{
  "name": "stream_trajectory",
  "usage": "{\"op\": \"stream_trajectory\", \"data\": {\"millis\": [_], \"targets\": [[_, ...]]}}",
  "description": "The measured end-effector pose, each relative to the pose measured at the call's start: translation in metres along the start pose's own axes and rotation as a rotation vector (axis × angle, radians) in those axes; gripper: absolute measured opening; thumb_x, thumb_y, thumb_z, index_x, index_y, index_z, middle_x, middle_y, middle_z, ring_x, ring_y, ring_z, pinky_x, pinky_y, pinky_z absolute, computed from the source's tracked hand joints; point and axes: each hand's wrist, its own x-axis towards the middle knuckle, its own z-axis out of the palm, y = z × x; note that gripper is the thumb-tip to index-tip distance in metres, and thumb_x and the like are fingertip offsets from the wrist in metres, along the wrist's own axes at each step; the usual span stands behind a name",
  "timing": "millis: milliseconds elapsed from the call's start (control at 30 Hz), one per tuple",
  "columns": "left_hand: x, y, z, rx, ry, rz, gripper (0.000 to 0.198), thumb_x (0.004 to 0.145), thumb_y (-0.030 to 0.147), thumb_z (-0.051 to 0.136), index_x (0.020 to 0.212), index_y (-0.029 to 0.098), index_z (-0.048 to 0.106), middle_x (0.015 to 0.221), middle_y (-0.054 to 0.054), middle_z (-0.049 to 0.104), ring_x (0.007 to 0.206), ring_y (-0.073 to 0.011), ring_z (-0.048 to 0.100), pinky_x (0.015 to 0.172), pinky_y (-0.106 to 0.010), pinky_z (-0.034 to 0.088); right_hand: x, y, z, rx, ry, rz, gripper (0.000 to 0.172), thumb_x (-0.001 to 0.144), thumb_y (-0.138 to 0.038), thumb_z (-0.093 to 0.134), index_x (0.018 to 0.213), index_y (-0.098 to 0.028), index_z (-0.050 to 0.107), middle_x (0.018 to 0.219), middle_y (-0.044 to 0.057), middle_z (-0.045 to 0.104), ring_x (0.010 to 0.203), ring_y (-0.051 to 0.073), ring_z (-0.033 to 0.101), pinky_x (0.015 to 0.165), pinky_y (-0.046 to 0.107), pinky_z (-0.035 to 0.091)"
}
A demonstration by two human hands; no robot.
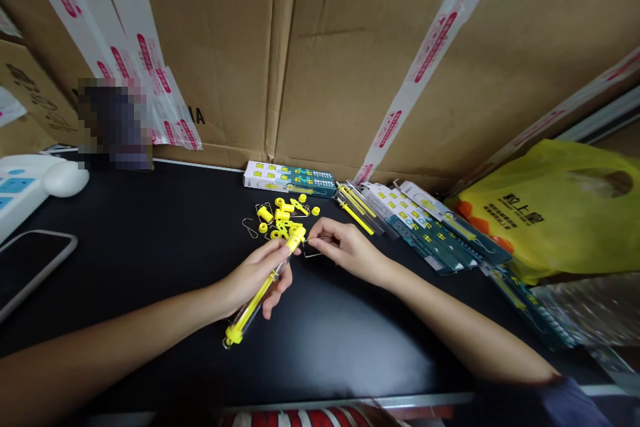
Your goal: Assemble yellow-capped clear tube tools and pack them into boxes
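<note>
**Worktop holding: clear tube and wire hook, both hands engaged**

Item 1. Left hand (257, 277): fingers closed around the upper half of a clear tube (243, 319) with a yellow core and yellow end caps. The tube is lifted just off the worktop (150, 247), near the middle and towards the front edge. Its long axis runs diagonally, with the lower cap towards the front-left and the upper cap towards the far side and the right.

Item 2. Right hand (345, 250): thumb and forefinger pinched on a thin wire hook (313, 252). The hook lies just right of the tube's upper cap, almost touching it. Whether wire and cap actually meet cannot be told. The right hand is the nearer to that cap; the left sits lower down the barrel.

Item 3. Yellow small parts (283, 217): a loose heap just behind the upper cap, with one stray wire clip (249, 227) at its left.

Item 4. Printed box (290, 179): flat along the far edge, against the cardboard cartons (325, 47).

Item 5. Packaged units (425, 227): fanned in a row towards the right edge, close behind the right wrist.

Item 6. Yellow plastic bag (550, 213): far-right corner.

Item 7. Phone (30, 267) and power strip (17, 190): left edge, well apart from both hands.

Open room: bare surface lies left of the left forearm and between the two forearms towards the front edge. The far side and the right are crowded.
</note>
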Motion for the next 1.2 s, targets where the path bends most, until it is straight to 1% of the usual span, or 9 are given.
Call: {"op": "stream_trajectory", "data": {"millis": [167, 233, 333, 433, 533, 700, 900, 1000, 1200], "targets": [[0.000, -0.001, 0.002, 0.034, -0.001, -0.025, 0.032, 0.090, 0.049, 0.044, 0.106, 0.020, 0.043, 0.049, 0.008, 0.051, 0.027, -0.0083, 0.044, 0.028, -0.018, 0.041, -0.003, -0.003, 0.006, -0.253, 0.128, -0.173, 0.014, 0.092, -0.027, 0.050, 0.086, -0.017, 0.058, 0.080, 0.004, 0.062, 0.068, 0.012, 0.056, 0.062, 0.023, 0.043], [0.000, -0.002, 0.003, 0.052, -0.008, -0.032, 0.031, 0.090, 0.048, 0.044, 0.103, 0.020, 0.042, 0.046, 0.009, 0.050, 0.027, -0.0089, 0.043, 0.028, -0.018, 0.041, -0.004, -0.003, 0.009, -0.315, 0.155, -0.184, 0.013, 0.092, -0.027, 0.050, 0.087, -0.018, 0.059, 0.081, 0.004, 0.065, 0.069, 0.013, 0.059, 0.063, 0.023, 0.043], [-0.001, -0.003, 0.003, 0.077, -0.013, -0.032, 0.030, 0.090, 0.049, 0.044, 0.098, 0.021, 0.042, 0.044, 0.009, 0.049, 0.027, -0.0085, 0.042, 0.028, -0.017, 0.040, -0.007, -0.004, 0.011, -0.392, 0.151, -0.163, 0.014, 0.093, -0.029, 0.049, 0.089, -0.020, 0.059, 0.077, 0.003, 0.069, 0.062, 0.012, 0.061, 0.057, 0.021, 0.040], [-0.001, -0.004, 0.003, 0.103, -0.014, -0.030, 0.030, 0.090, 0.051, 0.044, 0.095, 0.021, 0.043, 0.044, 0.009, 0.048, 0.026, -0.0075, 0.040, 0.027, -0.016, 0.039, -0.009, -0.006, 0.012, -0.476, 0.141, -0.186, 0.016, 0.094, -0.029, 0.048, 0.089, -0.020, 0.061, 0.080, 0.004, 0.071, 0.066, 0.014, 0.064, 0.061, 0.022, 0.042], [0.000, -0.004, 0.002, 0.129, -0.015, -0.044, 0.031, 0.090, 0.051, 0.043, 0.095, 0.021, 0.043, 0.045, 0.009, 0.049, 0.026, -0.0073, 0.040, 0.027, -0.016, 0.038, -0.009, -0.009, 0.011, -0.553, 0.126, -0.201, 0.020, 0.095, -0.028, 0.045, 0.089, -0.019, 0.062, 0.085, 0.005, 0.072, 0.073, 0.015, 0.066, 0.066, 0.023, 0.043], [0.002, -0.005, 0.001, 0.203, -0.011, -0.099, 0.031, 0.090, 0.052, 0.040, 0.094, 0.020, 0.042, 0.050, 0.009, 0.049, 0.025, -0.0065, 0.040, 0.024, -0.014, 0.034, -0.008, -0.013, 0.010, -0.608, 0.075, -0.197, 0.020, 0.095, -0.029, 0.046, 0.090, -0.019, 0.063, 0.085, 0.005, 0.072, 0.075, 0.016, 0.066, 0.066, 0.024, 0.041], [0.004, -0.004, 0.002, 0.241, 0.011, -0.139, 0.028, 0.092, 0.047, 0.038, 0.093, 0.020, 0.043, 0.055, 0.009, 0.050, 0.024, -0.0052, 0.040, 0.022, -0.014, 0.033, -0.007, -0.015, 0.009, -0.669, -0.004, -0.203, 0.023, 0.096, -0.029, 0.042, 0.090, -0.020, 0.062, 0.078, 0.003, 0.070, 0.070, 0.015, 0.063, 0.062, 0.024, 0.035], [0.006, -0.006, 0.002, 0.249, 0.040, -0.122, 0.028, 0.091, 0.047, 0.041, 0.090, 0.019, 0.044, 0.057, 0.009, 0.049, 0.025, -0.0042, 0.040, 0.023, -0.014, 0.034, -0.006, -0.020, 0.009, -0.719, -0.035, -0.233, 0.024, 0.097, -0.028, 0.039, 0.088, -0.019, 0.060, 0.074, 0.003, 0.068, 0.067, 0.015, 0.061, 0.060, 0.025, 0.031], [0.008, -0.009, 0.003, 0.278, 0.053, -0.091, 0.035, 0.091, 0.053, 0.040, 0.086, 0.019, 0.044, 0.054, 0.010, 0.043, 0.027, -0.0029, 0.037, 0.024, -0.013, 0.034, -0.002, -0.035, 0.007, -0.837, -0.151, -0.285, 0.015, 0.095, -0.020, 0.043, 0.087, -0.018, 0.056, 0.070, 0.002, 0.066, 0.060, 0.014, 0.058, 0.055, 0.027, 0.024]]}}
